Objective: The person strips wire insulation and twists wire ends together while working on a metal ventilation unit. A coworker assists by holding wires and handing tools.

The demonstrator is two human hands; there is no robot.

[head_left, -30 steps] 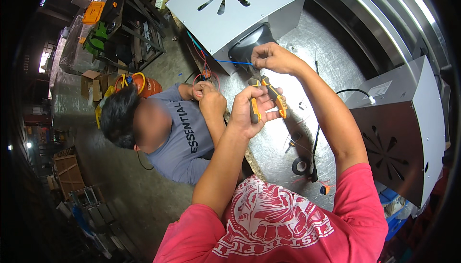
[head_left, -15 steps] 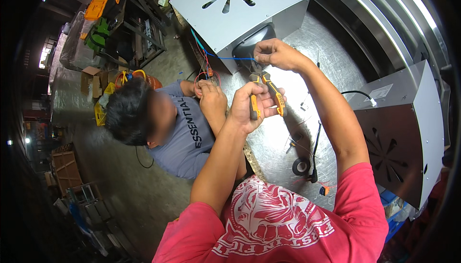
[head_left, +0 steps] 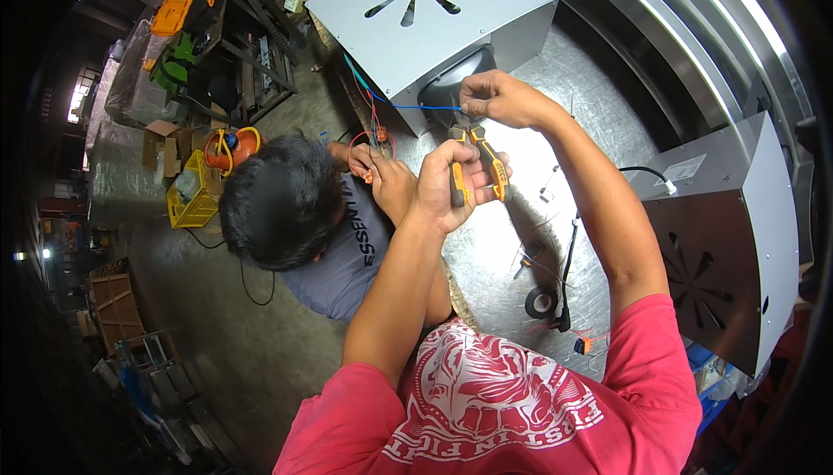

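Pliers [head_left: 488, 159]: they sit on our side of the metal box [head_left: 416, 45], just off its near face, above the shiny table [head_left: 512, 258].
Left hand [head_left: 442, 182]: we hold the pliers here, thumb over one handle and fingers reaching toward the other, the handles partly spread.
Right hand [head_left: 503, 98]: we pinch the blue wire [head_left: 423, 107] between thumb and fingers, just in front of the box.
Jaws: they stand close to the pinched part; we cannot tell whether they touch the wire.
Good handling: we judge it best to draw the wire lightly straight, set the jaws square across it, hold our fingertips clear of the edges and squeeze gradually, without tugging toward or away from the box.
Pliers' direction: the nose points toward the box, the handles back toward us, the long axis running between the two.
Wire's direction: it comes round the box's near left corner and runs almost straight to our right fingertips, its long axis roughly crossing that of the pliers.
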